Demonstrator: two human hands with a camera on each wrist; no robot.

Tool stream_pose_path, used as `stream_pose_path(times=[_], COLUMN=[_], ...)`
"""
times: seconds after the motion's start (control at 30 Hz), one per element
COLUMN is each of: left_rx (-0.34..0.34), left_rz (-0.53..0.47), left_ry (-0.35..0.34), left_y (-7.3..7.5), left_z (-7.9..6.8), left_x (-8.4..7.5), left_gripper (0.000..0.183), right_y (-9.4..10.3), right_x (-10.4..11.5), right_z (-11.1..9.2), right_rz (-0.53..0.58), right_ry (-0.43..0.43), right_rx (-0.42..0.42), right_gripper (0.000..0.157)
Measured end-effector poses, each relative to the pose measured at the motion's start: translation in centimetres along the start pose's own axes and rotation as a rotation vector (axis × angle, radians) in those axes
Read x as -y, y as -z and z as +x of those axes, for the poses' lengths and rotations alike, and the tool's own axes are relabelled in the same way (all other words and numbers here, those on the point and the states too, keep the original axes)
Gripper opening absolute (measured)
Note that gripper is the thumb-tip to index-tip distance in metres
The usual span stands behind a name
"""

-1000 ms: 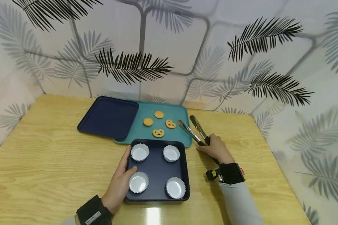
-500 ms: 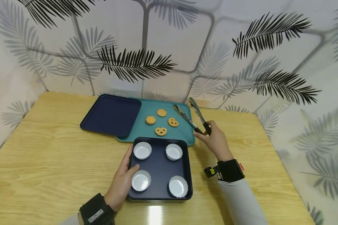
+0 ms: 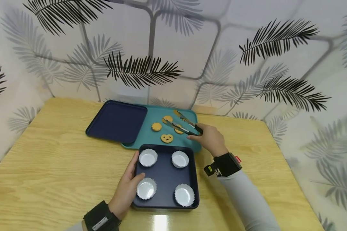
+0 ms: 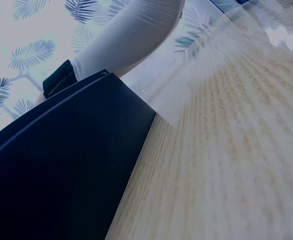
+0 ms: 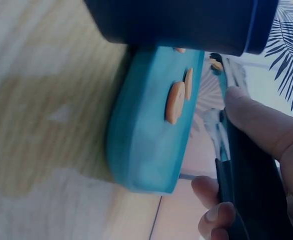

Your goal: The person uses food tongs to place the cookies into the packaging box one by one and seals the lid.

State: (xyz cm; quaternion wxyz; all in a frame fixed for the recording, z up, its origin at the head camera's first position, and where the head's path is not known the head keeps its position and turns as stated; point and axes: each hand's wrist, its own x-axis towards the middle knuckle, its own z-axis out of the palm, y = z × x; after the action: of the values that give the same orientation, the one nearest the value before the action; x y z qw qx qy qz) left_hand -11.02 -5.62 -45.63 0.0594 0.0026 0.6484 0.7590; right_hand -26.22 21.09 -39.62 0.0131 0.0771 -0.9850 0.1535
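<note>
My left hand (image 3: pixel 124 192) holds the left side of a dark navy square baking pan (image 3: pixel 167 176), its thumb over the rim. The pan's outer wall (image 4: pixel 71 165) fills much of the left wrist view. Several white fluted cups stand in the pan, one of them a cup (image 3: pixel 148 157) at the back left. My right hand (image 3: pixel 210 139) grips metal tongs (image 3: pixel 199 129) by the black handles. The tongs' arms are spread above the teal tray (image 3: pixel 153 115), overlapping a round cookie and a pretzel-shaped cookie. A scalloped cookie (image 3: pixel 156 126) and a pretzel cookie (image 3: pixel 166 138) lie nearby.
A flat navy tray (image 3: pixel 118 122) overlaps the left part of the teal tray. The pan stands close in front of the teal tray. A pale cloth (image 3: pixel 133 93) with leaf prints hangs behind the wooden table (image 3: pixel 66 160).
My right hand has lifted the tongs from the right of the teal tray and swung them left over the cookies. My left hand has stayed on the pan.
</note>
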Motion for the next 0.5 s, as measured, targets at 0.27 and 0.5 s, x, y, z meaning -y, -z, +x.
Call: stream_pose_path(times=[0.27,0.5], left_rx=[-0.012,0.000], left_rz=[0.004,0.008], left_ry=[0.006,0.014], left_y=[0.04,-0.01], left_z=[0.12,-0.12], left_x=[0.24,0.20], left_gripper=[0.069,0.061], right_y=[-0.02,-0.06], right_x=[0.67,0.94], right_z=[0.86,0.78], right_rz=[-0.035,-0.063], right_ry=[-0.027,-0.065], right_rx=[0.041,0.074], right_gripper=[0.070,0.072])
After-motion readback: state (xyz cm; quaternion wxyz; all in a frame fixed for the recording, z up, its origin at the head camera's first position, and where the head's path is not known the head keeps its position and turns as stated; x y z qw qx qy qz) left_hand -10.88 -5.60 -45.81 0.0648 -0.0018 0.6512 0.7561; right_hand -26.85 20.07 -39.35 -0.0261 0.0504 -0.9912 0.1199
